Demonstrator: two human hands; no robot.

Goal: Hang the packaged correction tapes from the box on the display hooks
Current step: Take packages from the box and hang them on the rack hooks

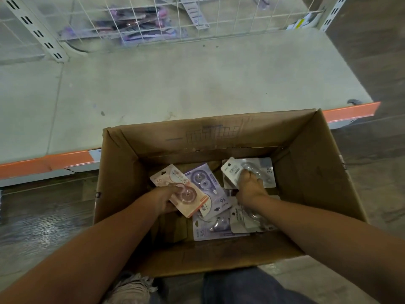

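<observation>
Head view, looking down: an open cardboard box [317,172] stands on the floor against the front edge of a low white shelf [175,84] with an orange edge strip [43,164]. Both forearms reach down into the box.

Left hand [166,199]: fingers and thumb curled round a pink correction tape pack [173,183], gripping it at its lower end. The pack is tilted, its hang-hole end pointing up and to the left, away from the hand. It overlaps a purple pack [206,181] lying just beside it on the box floor.

Right hand [249,185]: fingers clamped on a grey correction tape pack [233,172], held at the blister part, with the hang-hole end rising to the upper left of the knuckles. A second grey pack [266,172] sits directly behind it; whether the hand also touches that one cannot be told.

Loose packs [219,227], purple and grey, lie overlapping on the box floor below and between the two hands.

At the top of the view, a white wire grid panel [153,18] rises behind the shelf, with blurred purple packaged goods [140,23] behind it.
</observation>
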